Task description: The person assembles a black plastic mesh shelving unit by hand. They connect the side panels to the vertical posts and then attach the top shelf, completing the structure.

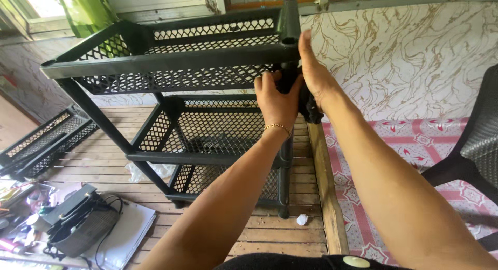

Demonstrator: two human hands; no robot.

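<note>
The left hand (277, 96) wraps its fingers tight around the corner post (287, 68) of a black plastic rack (171, 68), gripping just under the top shelf. A thin gold bracelet (278, 127) sits at that wrist. The right hand (314, 78) lies flat against the same post from the other side, fingers stretched up to the socket at the shelf corner; the palm seems to press rather than clasp, so it holds nothing closed.

The rack stands on a plank floor (270, 233), near the edge where the boards meet a patterned red mat (415, 145). It has three mesh shelves, one above another, joined by corner posts. A fourth mesh shelf (41, 145) lies apart on the floor at the left, beside a dark bag (78, 223) and some papers. A dark chair (477, 140) stands at the right, a marbled wall behind.

The risks, as I judge them: both hands load one corner, so a hard push could tip or twist the light rack, or slide its foot on the boards. If the post is not square in its socket, force could jam it or crack the plastic. The left fingers sit close under the shelf rim and could be pinched if the joint drops home suddenly.
</note>
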